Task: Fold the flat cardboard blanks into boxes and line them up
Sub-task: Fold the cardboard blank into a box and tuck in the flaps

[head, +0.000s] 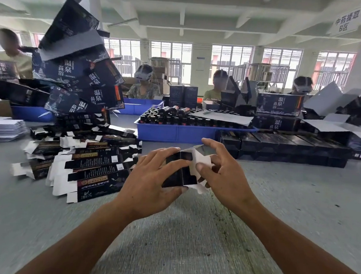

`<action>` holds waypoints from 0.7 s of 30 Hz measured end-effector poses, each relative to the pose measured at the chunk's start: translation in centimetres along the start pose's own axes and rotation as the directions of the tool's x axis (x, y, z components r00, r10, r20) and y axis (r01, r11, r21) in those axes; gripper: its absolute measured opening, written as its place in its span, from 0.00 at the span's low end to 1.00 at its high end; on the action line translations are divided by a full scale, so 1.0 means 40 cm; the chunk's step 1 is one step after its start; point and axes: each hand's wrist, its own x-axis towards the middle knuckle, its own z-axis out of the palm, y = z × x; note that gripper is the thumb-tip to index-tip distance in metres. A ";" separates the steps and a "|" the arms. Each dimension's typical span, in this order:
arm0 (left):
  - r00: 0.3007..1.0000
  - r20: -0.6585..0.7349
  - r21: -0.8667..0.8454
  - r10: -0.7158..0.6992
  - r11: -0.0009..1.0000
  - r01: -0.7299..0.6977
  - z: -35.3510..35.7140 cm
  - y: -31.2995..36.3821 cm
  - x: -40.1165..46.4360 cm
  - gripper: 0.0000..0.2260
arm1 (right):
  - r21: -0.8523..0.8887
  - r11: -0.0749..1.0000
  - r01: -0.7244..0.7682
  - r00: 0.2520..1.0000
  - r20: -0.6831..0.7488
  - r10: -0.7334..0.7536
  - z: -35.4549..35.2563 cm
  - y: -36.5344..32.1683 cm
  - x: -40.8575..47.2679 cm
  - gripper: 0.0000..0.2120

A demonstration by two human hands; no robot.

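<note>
Both hands meet over the middle of the grey worktop (190, 233), holding one small box (181, 169) just above it. The left hand (151, 177) grips the box's dark side, fingers laid across the top and thumb tucked under its near edge. The right hand (222, 174) pinches the white end flaps, thumb pressing on the inside of a flap while the curled fingers reach over the top flap. The box is partly formed: its black panels stand squared, and its right end is open with white flaps splayed out.

Left of the hands, a loose heap of flat blanks (92, 165) lies fanned over the worktop, black print up and white tabs sticking out. Behind that heap rises a leaning tower of large dark blue cartons (81, 74), tilted every way. At the far left edge sits a pile of white sheets (3, 128).

Beyond the hands, a blue tray (175, 133) holds rows of dark bottles (176, 118). To its right, toward the far right corner, finished black boxes (285, 148) stand in a tight row, touching one another. More blue cartons (279, 105) are stacked behind them.

Across the worktop three seated people (143, 85) wear headsets, and another person stands at the far left.
</note>
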 end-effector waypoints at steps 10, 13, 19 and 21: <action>1.000 -0.001 -0.025 -0.017 1.000 0.017 0.001 -0.005 -0.001 0.26 | -0.193 0.976 0.103 0.995 0.009 -0.103 0.010 0.010 -0.010 0.28; 1.000 0.004 -0.021 -0.001 1.000 0.001 0.003 -0.002 -0.001 0.26 | -0.196 0.973 0.120 0.993 0.025 -0.117 0.010 0.012 -0.010 0.29; 1.000 0.015 -0.030 0.004 1.000 -0.004 0.002 0.002 -0.002 0.26 | -0.270 0.955 0.120 0.993 0.016 -0.121 0.013 0.022 -0.007 0.14; 1.000 0.019 -0.038 -0.007 0.999 0.008 0.003 0.003 -0.002 0.26 | -0.280 0.952 0.120 0.993 0.017 -0.120 0.013 0.022 -0.007 0.12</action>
